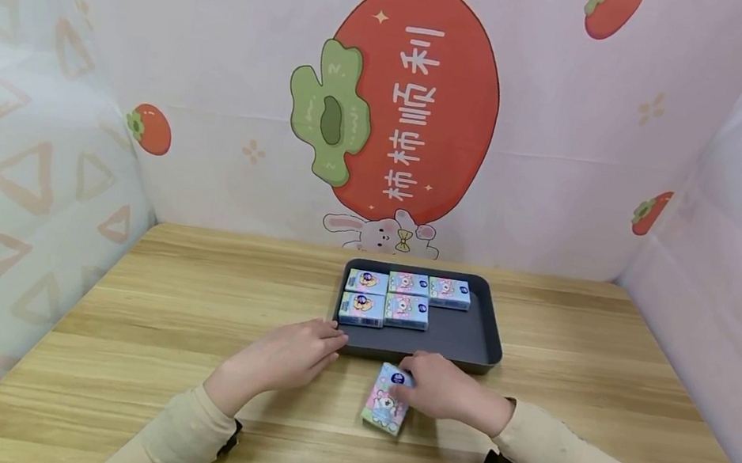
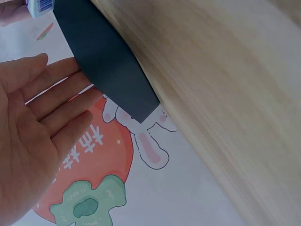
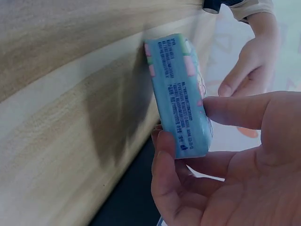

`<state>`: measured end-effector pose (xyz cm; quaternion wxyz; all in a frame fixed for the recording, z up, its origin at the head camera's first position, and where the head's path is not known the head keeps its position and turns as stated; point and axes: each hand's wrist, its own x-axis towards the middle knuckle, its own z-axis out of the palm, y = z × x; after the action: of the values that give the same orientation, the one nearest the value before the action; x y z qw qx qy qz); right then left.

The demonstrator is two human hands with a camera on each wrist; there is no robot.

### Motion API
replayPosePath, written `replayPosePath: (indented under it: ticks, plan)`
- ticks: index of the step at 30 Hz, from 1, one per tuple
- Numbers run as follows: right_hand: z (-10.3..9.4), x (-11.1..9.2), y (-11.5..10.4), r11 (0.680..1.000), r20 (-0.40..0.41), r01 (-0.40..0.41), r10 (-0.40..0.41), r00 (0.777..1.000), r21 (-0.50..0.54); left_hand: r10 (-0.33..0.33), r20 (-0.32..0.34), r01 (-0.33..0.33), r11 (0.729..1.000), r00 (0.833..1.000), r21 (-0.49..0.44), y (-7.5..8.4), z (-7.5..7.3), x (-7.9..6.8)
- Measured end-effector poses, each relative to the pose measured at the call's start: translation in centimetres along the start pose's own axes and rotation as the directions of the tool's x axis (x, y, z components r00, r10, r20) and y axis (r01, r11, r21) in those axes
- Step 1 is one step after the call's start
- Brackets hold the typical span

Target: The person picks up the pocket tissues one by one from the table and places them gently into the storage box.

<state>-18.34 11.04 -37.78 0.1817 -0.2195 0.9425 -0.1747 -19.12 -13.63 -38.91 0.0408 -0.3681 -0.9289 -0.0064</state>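
My right hand pinches a small tissue pack between thumb and fingers, just in front of the dark grey tray. In the right wrist view, the printed blue side of this pack faces the camera, and its shadow falls on the table. My left hand has its fingers straight, with the fingertips touching the tray's near left corner. The left wrist view shows that palm turned up beside the tray wall. Several similar tissue packs lie in two rows at the tray's left and back.
Bare tray floor shows at the right and along the front. The tray stands on a wood-grain table towards its back edge. Behind it hangs a printed cloth with persimmon pictures, and pale cloth walls enclose both sides.
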Motion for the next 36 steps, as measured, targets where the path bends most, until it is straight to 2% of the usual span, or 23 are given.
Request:
replayPosePath:
  ticks: [7, 14, 30, 36]
  plan:
    - [-0.7, -0.2, 0.1, 0.998, -0.033, -0.009, 0.010, 0.999, 0.057, 0.001, 0.003, -0.001, 1.000, 1.000, 0.000, 0.0, 0.0, 0.0]
    - [-1.2, -0.2, 0.6, 0.998, -0.054, -0.004, 0.008, 0.999, 0.063, 0.004, -0.003, -0.004, 1.000, 1.000, 0.001, 0.0, 0.0, -0.1]
    - [-2.4, -0.7, 1.7, 0.994, -0.084, -0.047, 0.056, 0.995, 0.096, 0.010, -0.009, -0.010, 1.000, 1.000, -0.005, 0.0, -0.2, -0.1]
    - [-2.6, -0.9, 2.1, 0.993, -0.089, -0.031, 0.042, 0.995, 0.115, 0.005, 0.000, -0.005, 1.000, 1.000, -0.007, 0.0, -0.1, 0.0]
